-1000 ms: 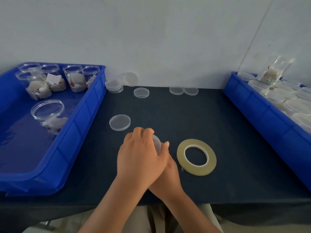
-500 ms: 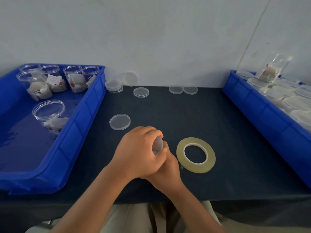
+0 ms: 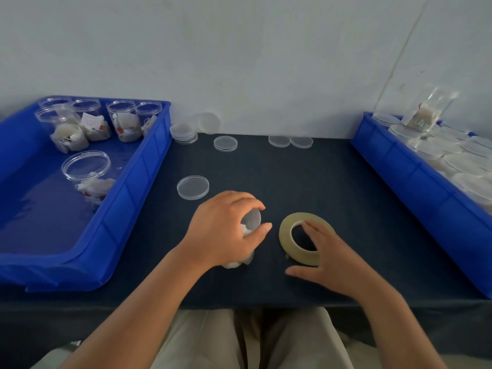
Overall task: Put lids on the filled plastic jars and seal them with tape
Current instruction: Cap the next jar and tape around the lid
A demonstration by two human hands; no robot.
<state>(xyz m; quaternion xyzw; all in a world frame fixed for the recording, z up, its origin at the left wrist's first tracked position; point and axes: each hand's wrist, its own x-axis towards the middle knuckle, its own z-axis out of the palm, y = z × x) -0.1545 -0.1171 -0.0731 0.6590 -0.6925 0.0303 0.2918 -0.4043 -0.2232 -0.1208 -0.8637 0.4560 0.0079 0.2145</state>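
Head camera looks straight down on the dark desk (image 3: 332, 182), and my left grip (image 3: 226, 233) is clamped on a small clear jar (image 3: 252, 219) standing near the middle of the front edge. My fingers curl over its top, my thumb hooks round its right side, and white filling shows under my palm. The jar's top shows as a pale disc between finger and thumb.

My right grip (image 3: 328, 258) is just to the right, fingers straight and spread, lying across the near side of the yellowish tape roll (image 3: 288, 233) and clamped on nothing. Its thumb stretches out to the left. The roll lies flat on the desk, near the jar but apart from it.

Just beyond my left knuckles a loose lid (image 3: 193, 187) lies flat. Along the back edge there's a stack of lids (image 3: 183, 133) towards the left corner, a leaning lid (image 3: 210, 122) propped on the wall (image 3: 266, 62), a low pile of lids (image 3: 225, 143), and two single lids (image 3: 279, 141) side by side.

At the left edge, the left bin (image 3: 127, 209) holds a cluster of unlidded filled jars (image 3: 122, 123) at its far end and a lone unlidded jar (image 3: 86, 171) nearer me. At the right edge, the right bin (image 3: 399, 166) is packed with lidded jars (image 3: 458, 166), with a tilted jar (image 3: 426, 113) on top at the far end.
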